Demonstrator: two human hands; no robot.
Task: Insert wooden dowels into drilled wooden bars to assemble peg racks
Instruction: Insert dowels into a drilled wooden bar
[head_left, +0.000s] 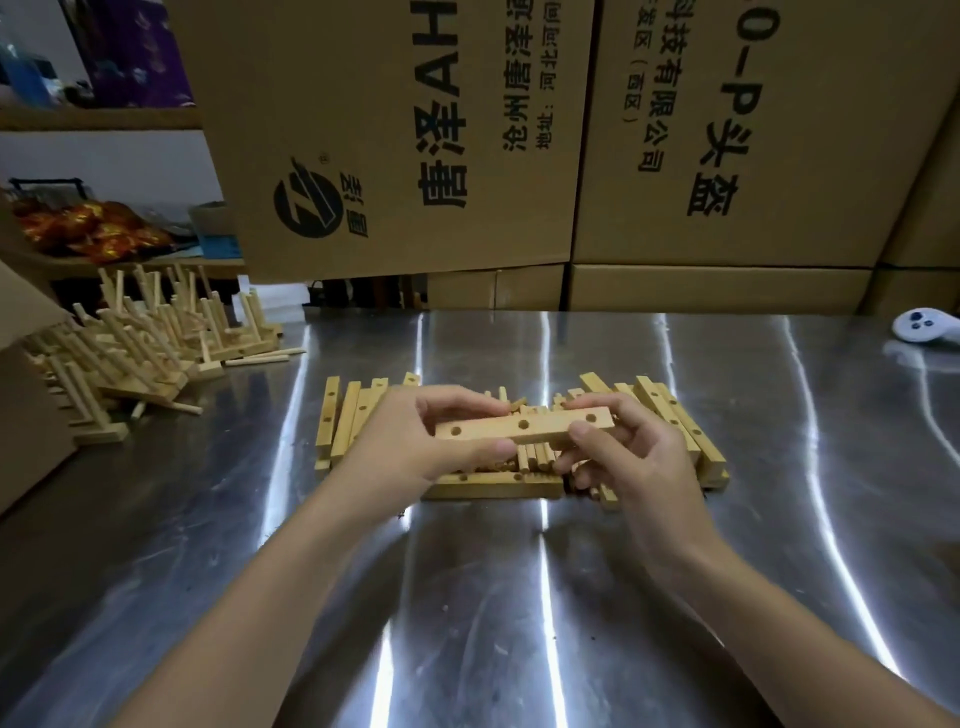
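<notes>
- The worktop (493, 597) on the near side of the bar is smooth, shiny steel; a round dowel dropped there would probably roll away.
- The left hand (415, 441) and the right hand (639, 457) have their fingers clamped on the bar (524, 428), one at each end; it is held level, just above the pile.
- The bar is pale, square-edged wood with three round holes, all empty; a dowel pushed in tilted may jam or split the wood.
- Under the bar lie short dowels (535, 460); on both sides of it lie loose drilled bars (343, 421); a low hand could scatter them.
- Far left of the bar, finished racks (150, 332) lean in a heap; behind the bar stand matte cardboard boxes (395, 130).
</notes>
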